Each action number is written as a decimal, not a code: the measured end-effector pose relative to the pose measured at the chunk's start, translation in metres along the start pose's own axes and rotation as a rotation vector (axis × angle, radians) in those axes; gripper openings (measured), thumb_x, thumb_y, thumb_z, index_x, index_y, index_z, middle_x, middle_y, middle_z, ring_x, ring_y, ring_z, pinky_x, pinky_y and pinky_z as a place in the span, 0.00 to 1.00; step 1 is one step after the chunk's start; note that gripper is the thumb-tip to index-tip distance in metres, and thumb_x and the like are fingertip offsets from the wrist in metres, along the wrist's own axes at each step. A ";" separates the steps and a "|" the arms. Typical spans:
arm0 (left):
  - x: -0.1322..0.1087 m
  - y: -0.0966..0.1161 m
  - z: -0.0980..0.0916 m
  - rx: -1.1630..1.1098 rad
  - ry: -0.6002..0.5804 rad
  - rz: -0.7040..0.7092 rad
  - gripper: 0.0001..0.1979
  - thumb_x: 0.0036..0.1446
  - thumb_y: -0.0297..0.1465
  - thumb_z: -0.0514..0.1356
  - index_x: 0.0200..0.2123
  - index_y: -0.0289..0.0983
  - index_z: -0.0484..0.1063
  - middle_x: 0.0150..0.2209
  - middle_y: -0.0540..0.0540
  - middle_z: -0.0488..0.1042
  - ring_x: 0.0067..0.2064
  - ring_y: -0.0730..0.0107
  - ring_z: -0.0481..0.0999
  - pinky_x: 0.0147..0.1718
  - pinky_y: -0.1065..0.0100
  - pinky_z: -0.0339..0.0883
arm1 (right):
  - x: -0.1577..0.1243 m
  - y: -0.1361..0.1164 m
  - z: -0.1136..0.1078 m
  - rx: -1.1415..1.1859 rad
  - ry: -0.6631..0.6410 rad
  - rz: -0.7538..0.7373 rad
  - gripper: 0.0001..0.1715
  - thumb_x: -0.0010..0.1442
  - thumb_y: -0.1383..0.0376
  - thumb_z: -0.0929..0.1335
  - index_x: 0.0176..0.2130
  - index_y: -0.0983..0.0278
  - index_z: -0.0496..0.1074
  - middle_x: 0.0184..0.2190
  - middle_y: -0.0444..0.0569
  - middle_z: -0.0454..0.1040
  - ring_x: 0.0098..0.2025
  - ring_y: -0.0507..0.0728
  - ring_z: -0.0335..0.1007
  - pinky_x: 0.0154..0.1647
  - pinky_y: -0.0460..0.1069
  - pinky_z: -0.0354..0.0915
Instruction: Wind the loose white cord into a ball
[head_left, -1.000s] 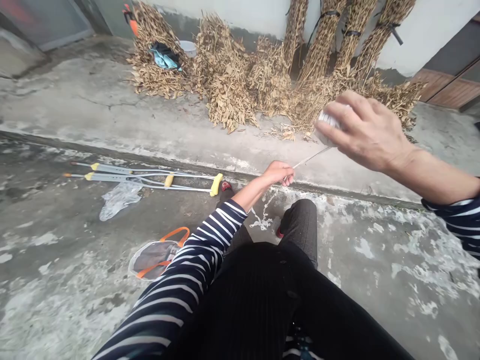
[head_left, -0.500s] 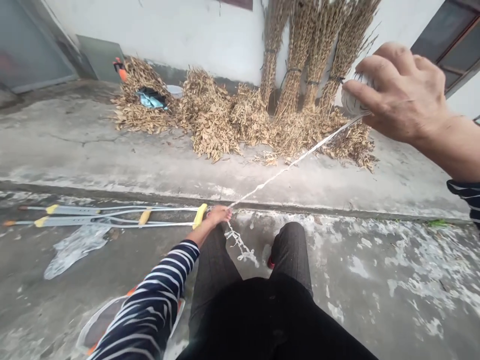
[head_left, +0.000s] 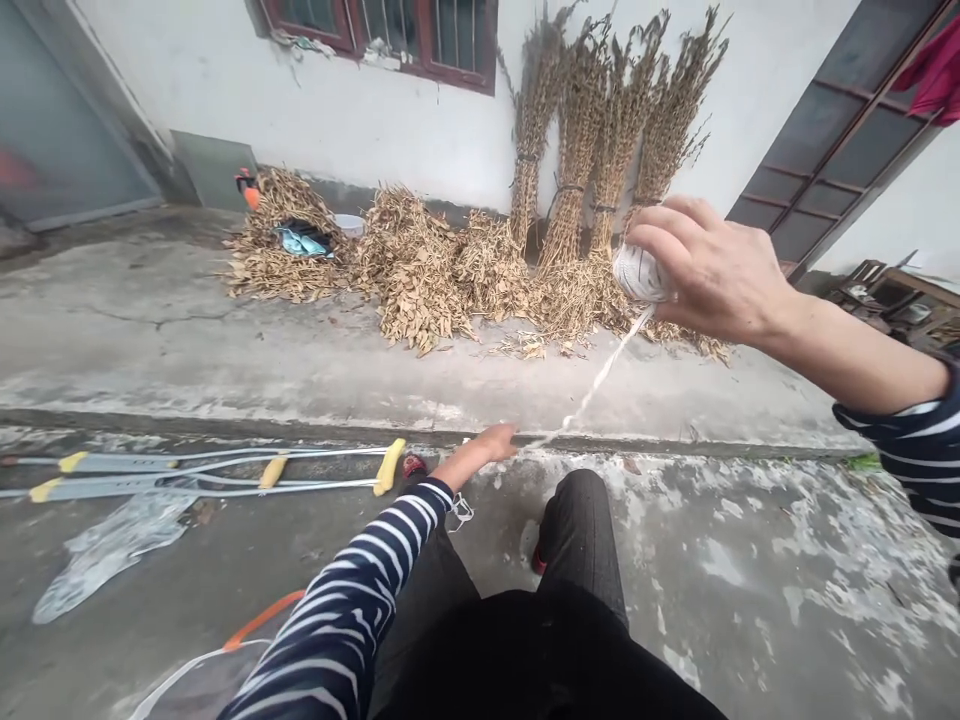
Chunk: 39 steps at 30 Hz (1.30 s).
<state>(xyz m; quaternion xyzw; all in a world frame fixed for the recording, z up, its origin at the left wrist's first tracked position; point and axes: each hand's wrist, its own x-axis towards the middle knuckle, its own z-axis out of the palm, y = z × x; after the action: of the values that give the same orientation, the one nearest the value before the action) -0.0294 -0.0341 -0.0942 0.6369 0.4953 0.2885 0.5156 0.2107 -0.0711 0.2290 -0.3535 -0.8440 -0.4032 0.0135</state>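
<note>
My right hand (head_left: 712,268) is raised at the right, its fingers wrapped round a ball of white string (head_left: 637,274). From the ball a length of string (head_left: 600,378) slants down to my left hand (head_left: 495,443), which is low in the middle, over the concrete step's edge. The left fingers look closed on the string, though their tips are small and partly hidden. A loose string end (head_left: 462,512) dangles below the left wrist.
Crutches (head_left: 225,470) lie at the left beside a clear plastic sheet (head_left: 120,550). An orange-handled bag (head_left: 202,680) is at lower left. Dry stalk piles (head_left: 420,290) line the wall, with tied bundles (head_left: 574,180) leaning upright. A low step edge (head_left: 285,430) crosses in front.
My right hand has come down and leftward with the string ball. My left hand has moved right, so the string between them is shorter. The view has tilted up.
</note>
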 end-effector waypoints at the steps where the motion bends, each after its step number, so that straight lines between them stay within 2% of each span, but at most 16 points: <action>1: -0.003 0.003 0.003 0.007 0.007 -0.002 0.11 0.46 0.20 0.72 0.33 0.35 0.79 0.38 0.39 0.82 0.49 0.49 0.82 0.51 0.58 0.73 | 0.000 -0.004 0.002 0.010 -0.007 0.003 0.43 0.52 0.67 0.68 0.65 0.68 0.58 0.66 0.65 0.67 0.66 0.76 0.63 0.40 0.59 0.76; 4: -0.005 0.039 0.009 -0.083 0.013 0.155 0.17 0.59 0.28 0.67 0.53 0.36 0.79 0.56 0.37 0.80 0.59 0.54 0.78 0.62 0.58 0.67 | 0.003 -0.016 0.008 0.041 -0.038 0.026 0.41 0.53 0.66 0.67 0.64 0.66 0.60 0.67 0.61 0.68 0.66 0.74 0.64 0.32 0.54 0.72; 6: -0.005 0.074 0.014 -0.320 0.034 0.361 0.18 0.65 0.32 0.64 0.56 0.34 0.76 0.58 0.36 0.79 0.60 0.58 0.78 0.64 0.59 0.66 | 0.007 -0.024 0.011 0.081 -0.036 0.043 0.41 0.52 0.65 0.68 0.64 0.66 0.61 0.66 0.59 0.69 0.67 0.72 0.65 0.29 0.53 0.69; 9: -0.010 0.117 0.021 -0.613 0.045 0.521 0.18 0.60 0.35 0.69 0.51 0.33 0.77 0.49 0.38 0.83 0.53 0.60 0.82 0.59 0.60 0.69 | 0.013 -0.032 0.015 0.173 0.002 0.073 0.41 0.50 0.64 0.70 0.62 0.66 0.63 0.66 0.59 0.69 0.66 0.71 0.67 0.28 0.54 0.69; 13: -0.024 0.138 0.025 -0.769 -0.010 0.530 0.19 0.55 0.39 0.73 0.44 0.33 0.77 0.34 0.45 0.82 0.36 0.67 0.82 0.47 0.62 0.72 | 0.011 -0.039 0.022 0.270 0.057 0.121 0.40 0.50 0.64 0.70 0.61 0.65 0.64 0.66 0.60 0.70 0.66 0.74 0.67 0.23 0.53 0.67; 15: -0.031 0.139 0.027 -0.796 -0.050 0.496 0.18 0.54 0.39 0.73 0.40 0.33 0.76 0.31 0.46 0.82 0.32 0.69 0.81 0.44 0.63 0.71 | 0.007 -0.041 0.025 0.321 0.074 0.151 0.41 0.50 0.66 0.70 0.63 0.63 0.63 0.66 0.58 0.69 0.67 0.75 0.65 0.28 0.57 0.73; 17: -0.036 0.138 0.030 -0.809 -0.069 0.458 0.17 0.53 0.37 0.73 0.38 0.33 0.76 0.30 0.46 0.81 0.31 0.70 0.80 0.42 0.64 0.71 | 0.003 -0.043 0.030 0.379 0.105 0.171 0.41 0.52 0.66 0.70 0.64 0.59 0.62 0.68 0.55 0.67 0.69 0.74 0.63 0.39 0.64 0.78; 22: -0.049 0.132 0.035 -0.836 -0.085 0.389 0.13 0.54 0.35 0.71 0.35 0.31 0.76 0.30 0.45 0.81 0.32 0.70 0.81 0.43 0.64 0.72 | 0.000 -0.041 0.050 0.459 0.280 0.098 0.41 0.54 0.65 0.73 0.64 0.60 0.62 0.66 0.57 0.68 0.70 0.71 0.63 0.64 0.70 0.71; 24: -0.054 0.125 0.031 -0.886 -0.125 0.326 0.13 0.55 0.35 0.70 0.36 0.32 0.75 0.30 0.44 0.81 0.32 0.68 0.82 0.42 0.64 0.74 | -0.002 -0.040 0.061 0.481 0.356 0.063 0.41 0.54 0.61 0.74 0.64 0.60 0.61 0.64 0.57 0.70 0.69 0.72 0.65 0.66 0.72 0.69; 26: -0.058 0.113 0.024 -0.925 -0.168 0.222 0.15 0.53 0.36 0.70 0.37 0.32 0.74 0.29 0.45 0.80 0.29 0.69 0.80 0.33 0.68 0.71 | -0.005 -0.040 0.070 0.506 0.398 0.061 0.42 0.55 0.57 0.74 0.65 0.57 0.60 0.64 0.56 0.70 0.68 0.72 0.65 0.67 0.74 0.67; 29: -0.062 0.090 0.014 -0.904 -0.261 0.076 0.19 0.49 0.39 0.72 0.38 0.32 0.73 0.27 0.46 0.77 0.24 0.72 0.76 0.21 0.73 0.58 | -0.010 -0.043 0.078 0.557 0.439 0.068 0.44 0.56 0.57 0.74 0.67 0.55 0.59 0.65 0.56 0.69 0.69 0.71 0.65 0.69 0.72 0.66; 30: -0.062 0.082 0.012 -0.875 -0.302 0.047 0.20 0.49 0.40 0.72 0.38 0.32 0.74 0.27 0.46 0.77 0.24 0.71 0.75 0.21 0.73 0.56 | -0.012 -0.045 0.079 0.573 0.437 0.079 0.44 0.57 0.57 0.74 0.68 0.54 0.59 0.65 0.55 0.69 0.69 0.70 0.65 0.70 0.71 0.65; 32: -0.061 0.071 0.009 -0.764 -0.334 0.040 0.19 0.51 0.42 0.71 0.37 0.32 0.76 0.29 0.43 0.80 0.28 0.68 0.79 0.26 0.71 0.64 | -0.013 -0.048 0.079 0.600 0.384 0.129 0.43 0.60 0.54 0.72 0.69 0.48 0.57 0.67 0.50 0.68 0.71 0.69 0.63 0.72 0.71 0.63; 34: -0.058 0.065 0.008 -0.551 -0.219 0.096 0.14 0.55 0.39 0.69 0.36 0.32 0.79 0.35 0.40 0.83 0.39 0.62 0.82 0.40 0.66 0.73 | -0.012 -0.050 0.080 0.612 0.295 0.181 0.44 0.61 0.53 0.71 0.71 0.43 0.55 0.68 0.46 0.67 0.72 0.68 0.61 0.73 0.72 0.61; 36: -0.053 0.065 0.007 -0.302 -0.005 0.199 0.07 0.58 0.33 0.66 0.35 0.34 0.81 0.44 0.40 0.84 0.49 0.59 0.81 0.53 0.62 0.71 | -0.011 -0.051 0.082 0.617 0.234 0.205 0.45 0.61 0.54 0.71 0.72 0.41 0.54 0.69 0.43 0.66 0.72 0.68 0.60 0.74 0.73 0.61; 39: -0.048 0.072 0.008 -0.116 0.190 0.341 0.10 0.56 0.27 0.65 0.43 0.37 0.82 0.55 0.43 0.81 0.54 0.59 0.78 0.53 0.62 0.73 | -0.008 -0.053 0.086 0.608 0.211 0.214 0.48 0.60 0.57 0.72 0.72 0.42 0.53 0.69 0.45 0.65 0.73 0.69 0.58 0.74 0.74 0.62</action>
<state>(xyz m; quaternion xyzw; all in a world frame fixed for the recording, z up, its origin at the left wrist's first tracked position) -0.0147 -0.0797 -0.0223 0.6508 0.4093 0.4583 0.4461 0.2069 -0.0392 0.1331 -0.3762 -0.8776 -0.1637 0.2479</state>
